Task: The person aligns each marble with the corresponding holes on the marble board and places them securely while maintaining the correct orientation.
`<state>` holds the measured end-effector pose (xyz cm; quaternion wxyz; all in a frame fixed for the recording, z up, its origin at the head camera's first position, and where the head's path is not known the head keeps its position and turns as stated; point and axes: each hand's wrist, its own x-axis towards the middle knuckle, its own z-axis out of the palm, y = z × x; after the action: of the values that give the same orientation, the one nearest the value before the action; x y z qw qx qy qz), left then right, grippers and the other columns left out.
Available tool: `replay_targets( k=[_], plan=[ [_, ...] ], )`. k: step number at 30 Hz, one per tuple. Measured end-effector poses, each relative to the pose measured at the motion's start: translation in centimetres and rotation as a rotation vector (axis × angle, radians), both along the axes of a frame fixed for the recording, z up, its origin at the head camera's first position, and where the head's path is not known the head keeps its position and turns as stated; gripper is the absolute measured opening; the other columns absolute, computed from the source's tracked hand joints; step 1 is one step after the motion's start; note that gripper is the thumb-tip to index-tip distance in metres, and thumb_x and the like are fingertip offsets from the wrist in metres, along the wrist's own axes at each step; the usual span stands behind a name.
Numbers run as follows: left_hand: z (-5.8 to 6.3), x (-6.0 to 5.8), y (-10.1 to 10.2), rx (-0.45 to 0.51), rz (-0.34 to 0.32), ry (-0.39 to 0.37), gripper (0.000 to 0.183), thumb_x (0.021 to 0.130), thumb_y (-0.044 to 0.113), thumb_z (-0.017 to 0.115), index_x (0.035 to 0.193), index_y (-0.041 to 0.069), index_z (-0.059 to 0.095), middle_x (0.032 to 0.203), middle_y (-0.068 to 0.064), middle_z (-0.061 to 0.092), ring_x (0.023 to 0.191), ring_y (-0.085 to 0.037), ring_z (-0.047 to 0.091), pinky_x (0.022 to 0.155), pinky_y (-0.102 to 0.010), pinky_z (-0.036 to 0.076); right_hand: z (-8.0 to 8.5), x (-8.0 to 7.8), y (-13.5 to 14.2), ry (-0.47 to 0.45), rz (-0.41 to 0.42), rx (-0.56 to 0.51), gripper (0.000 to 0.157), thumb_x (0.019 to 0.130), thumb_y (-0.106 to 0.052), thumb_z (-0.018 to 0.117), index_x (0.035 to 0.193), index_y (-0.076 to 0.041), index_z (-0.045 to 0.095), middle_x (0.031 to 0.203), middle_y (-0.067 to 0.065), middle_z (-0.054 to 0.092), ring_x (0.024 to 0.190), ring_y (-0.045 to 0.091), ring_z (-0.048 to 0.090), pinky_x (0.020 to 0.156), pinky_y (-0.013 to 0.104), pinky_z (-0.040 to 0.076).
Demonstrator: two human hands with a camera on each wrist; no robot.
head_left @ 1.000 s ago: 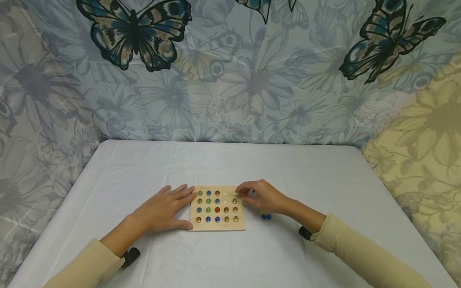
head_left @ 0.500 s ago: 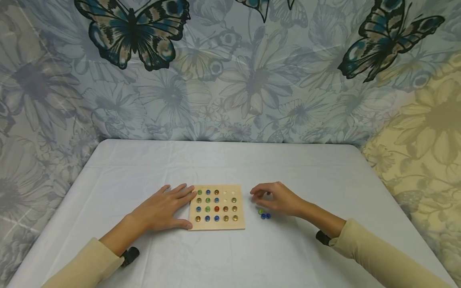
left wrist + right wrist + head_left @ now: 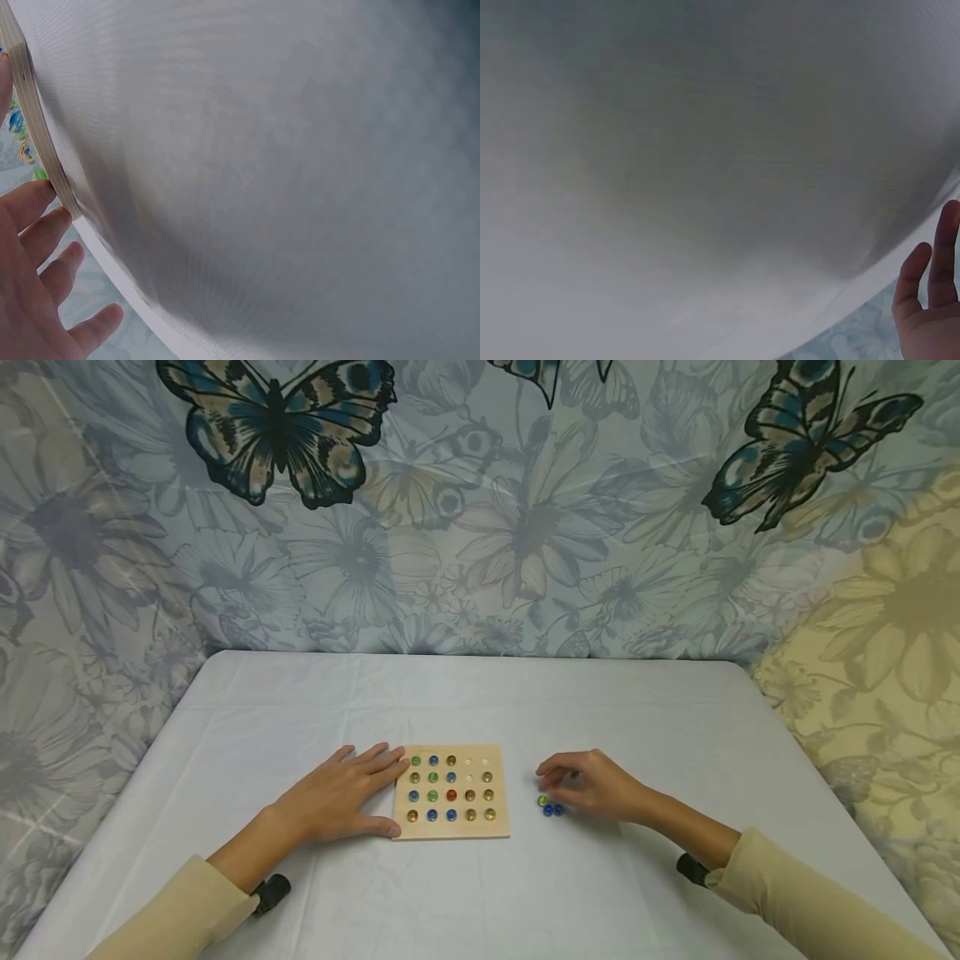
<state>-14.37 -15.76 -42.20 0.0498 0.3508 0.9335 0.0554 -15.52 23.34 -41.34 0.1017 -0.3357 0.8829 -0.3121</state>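
A pale wooden board point(image 3: 461, 828) with rows of round holes lies on the white cloth in the head view. Glass marbles in green, blue, amber and red fill most holes; a few at the upper right are bare. My left hand point(image 3: 341, 793) rests against the board's left side, fingers spread and thumb at its near corner. In the left wrist view, fingertips touch the board's edge point(image 3: 45, 142). My right hand point(image 3: 596, 787) hovers over a green marble point(image 3: 543, 800) and two blue marbles point(image 3: 552, 810), fingers loosely bent, with nothing visible between them. The right wrist view shows only some fingers point(image 3: 943, 255).
The white-covered table point(image 3: 300, 693) reaches back to a hanging flowered cloth point(image 3: 540, 527) printed with butterflies. Dark wrist cameras point(image 3: 272, 895) sit under both sleeves.
My right hand has moved from the board's upper right corner rightward and toward me, to the loose marbles. The board's upper right hole now shows bare. My left hand stays put.
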Motion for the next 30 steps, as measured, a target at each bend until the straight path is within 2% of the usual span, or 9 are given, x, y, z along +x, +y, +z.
replay_targets(
  k=[9,15,30],
  plan=[
    [0.0,0.1,0.0,0.006,-0.003,0.011,0.092,0.074,0.078,0.043,0.145,0.02,0.034,0.15,0.001,0.028,0.137,-0.023,0.025,0.104,-0.057,0.024,-0.5,0.7,1.3,-0.04,-0.021,-0.008,0.028,0.082,-0.017,0.071,0.109,-0.013,0.063,0.09,-0.013,0.069,0.087,0.007,0.061,0.079,0.033,0.049],
    [0.0,0.1,0.0,0.022,-0.009,0.019,0.092,0.074,0.078,0.044,0.144,0.019,0.035,0.149,0.0,0.03,0.136,-0.024,0.027,0.103,-0.057,0.024,-0.6,0.9,1.5,-0.017,-0.012,-0.014,0.028,0.082,-0.02,0.071,0.108,-0.013,0.064,0.09,-0.014,0.068,0.088,0.007,0.062,0.08,0.034,0.049],
    [0.0,0.0,0.0,0.012,0.0,0.006,0.092,0.074,0.079,0.042,0.145,0.021,0.032,0.15,0.003,0.027,0.137,-0.021,0.025,0.105,-0.055,0.023,-0.4,1.4,1.7,-0.027,0.023,-0.016,0.033,0.076,-0.012,0.076,0.106,-0.012,0.065,0.091,-0.013,0.069,0.095,0.007,0.062,0.089,0.032,0.046]
  ],
)
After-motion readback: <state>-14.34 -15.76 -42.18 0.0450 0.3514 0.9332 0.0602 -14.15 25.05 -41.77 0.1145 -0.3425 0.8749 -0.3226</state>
